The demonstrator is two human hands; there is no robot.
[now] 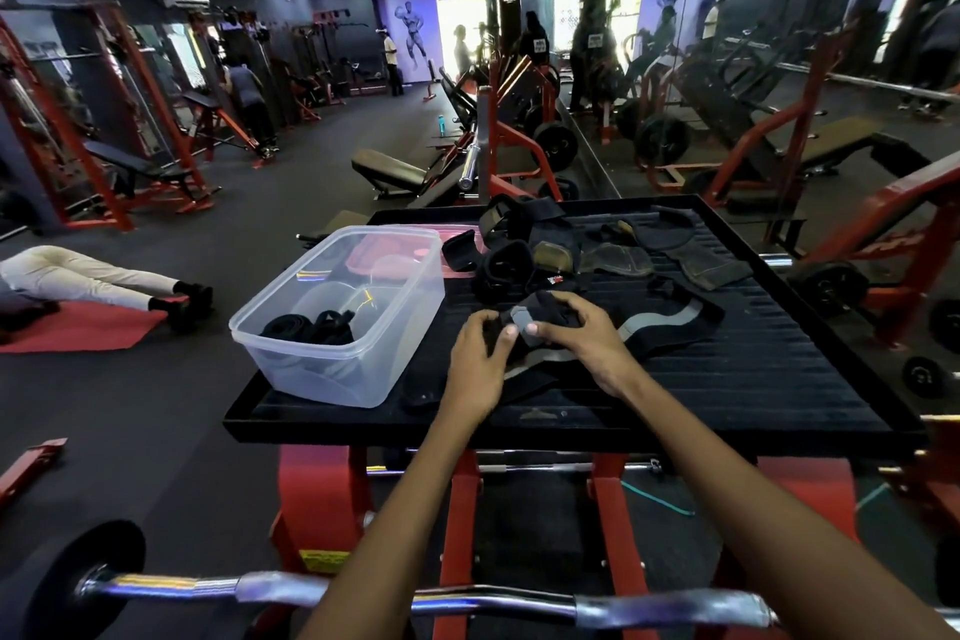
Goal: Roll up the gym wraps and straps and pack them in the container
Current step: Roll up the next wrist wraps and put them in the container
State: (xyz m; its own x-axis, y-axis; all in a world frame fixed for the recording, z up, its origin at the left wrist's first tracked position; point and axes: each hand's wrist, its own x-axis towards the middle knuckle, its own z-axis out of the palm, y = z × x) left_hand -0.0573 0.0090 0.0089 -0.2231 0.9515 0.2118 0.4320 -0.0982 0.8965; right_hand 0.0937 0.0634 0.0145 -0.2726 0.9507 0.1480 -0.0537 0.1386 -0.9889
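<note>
Both hands' fingers pinch the wrap, its length trailing rightward across the tray.

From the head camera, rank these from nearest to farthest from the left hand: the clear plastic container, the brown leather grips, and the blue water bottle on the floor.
Measured from the left hand:
1. Clear plastic container, just to the hand's left on the black platform.
2. Brown leather grips, farther back and to the right on the platform.
3. Blue water bottle, far off on the gym floor beyond the platform.
</note>
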